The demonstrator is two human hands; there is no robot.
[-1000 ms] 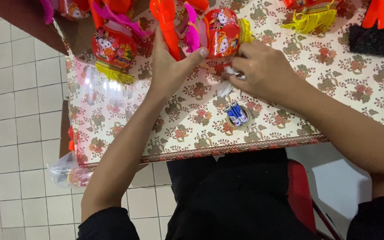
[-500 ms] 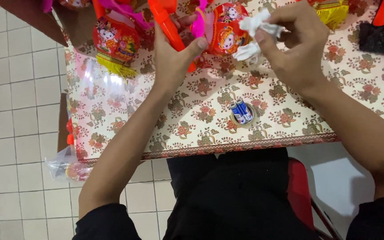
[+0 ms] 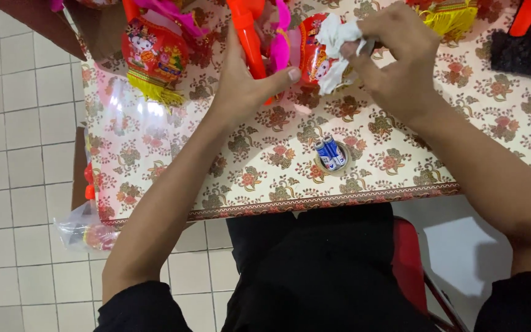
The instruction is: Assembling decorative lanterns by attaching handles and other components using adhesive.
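Right hand lifted to the lantern with a white wad; left hand steadies the toy.

The right hand (image 3: 401, 58) has risen from the table near the batteries (image 3: 330, 154) to the upper edge, and its fingers are now pinched shut on a crumpled white tissue (image 3: 339, 46), pressed against the red lantern (image 3: 314, 55); judged, work has shifted from the batteries to the lantern body. The left hand (image 3: 247, 86) is partly closed around the orange handle (image 3: 248, 37), thumb extended toward the lantern. The lantern lies between both hands, touching the tissue. The batteries rest in a small ring on the floral tablecloth (image 3: 247, 178), well below the hands.
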